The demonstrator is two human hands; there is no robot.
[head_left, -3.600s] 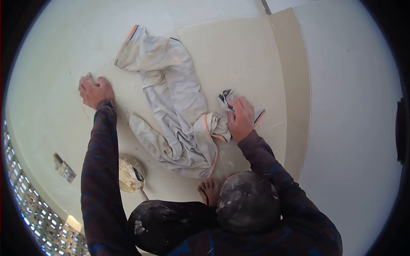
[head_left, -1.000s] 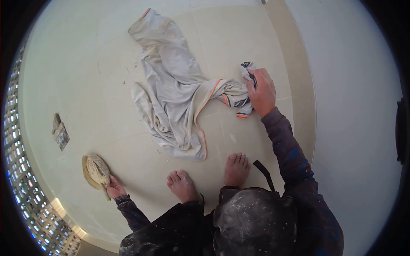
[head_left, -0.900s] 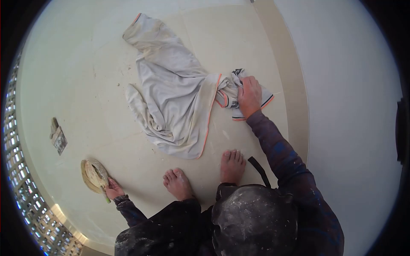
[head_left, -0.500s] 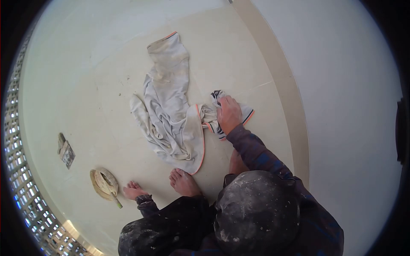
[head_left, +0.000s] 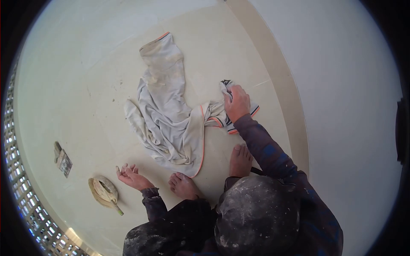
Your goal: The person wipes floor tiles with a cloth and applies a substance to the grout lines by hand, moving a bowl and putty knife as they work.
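A crumpled light grey shirt [head_left: 164, 115] with orange and dark trim lies spread on the tiled floor. My right hand [head_left: 238, 103] is closed on a bunched part of it at the right, with a dark-striped end showing above the fingers. Low at the left, my left hand [head_left: 134, 177] hangs in the air with its fingers apart and holds nothing. It is nearest to a round, pale-crusted bowl-like tool [head_left: 103, 192] with a green-tipped handle.
A putty knife or scraper [head_left: 63, 159] rests on the floor at the far left. My bare feet [head_left: 183, 186] are just below the shirt. A beige border strip [head_left: 282, 81] runs along the white wall at right. Patterned openwork blocks [head_left: 25, 194] curve along the left edge.
My right hand has moved right and slightly up, drawing the bunched cloth with it. My left hand has risen, and its fingers are more spread. More of my right foot shows.
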